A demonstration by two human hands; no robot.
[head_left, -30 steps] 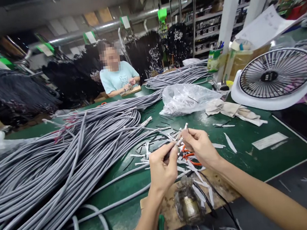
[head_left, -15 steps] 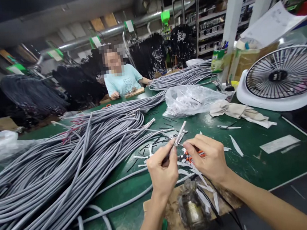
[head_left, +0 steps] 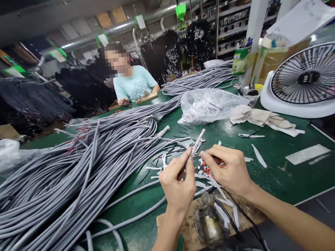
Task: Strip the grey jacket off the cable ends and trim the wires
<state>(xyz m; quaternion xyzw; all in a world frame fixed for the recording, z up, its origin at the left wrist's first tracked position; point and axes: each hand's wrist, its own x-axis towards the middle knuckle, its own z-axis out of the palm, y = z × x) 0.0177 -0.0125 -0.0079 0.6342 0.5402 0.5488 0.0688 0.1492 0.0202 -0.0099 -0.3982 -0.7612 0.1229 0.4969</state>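
My left hand (head_left: pixel 176 182) is closed in a pinch on the stripped end of a grey cable (head_left: pixel 197 141), whose pale tip sticks up to the right. My right hand (head_left: pixel 230 168) is closed just right of it, fingertips near the cable end; what it holds I cannot make out. Below my hands lie white strips of cut sheath (head_left: pixel 212 184) and an orange-handled tool (head_left: pixel 209 169) on the green table (head_left: pixel 280 173). A wooden board with a worn metal fixture (head_left: pixel 208 225) sits at the near edge.
A large heap of grey cables (head_left: pixel 57 185) covers the table's left. A clear plastic bag (head_left: pixel 209 105), a cloth (head_left: pixel 259 119) and a white fan (head_left: pixel 306 83) are at the right. A person in a light blue shirt (head_left: pixel 133 85) works at the far side.
My right hand has come down from the raised cable tip and drawn close to my left hand. The cable end now tilts up to the right from my left pinch.
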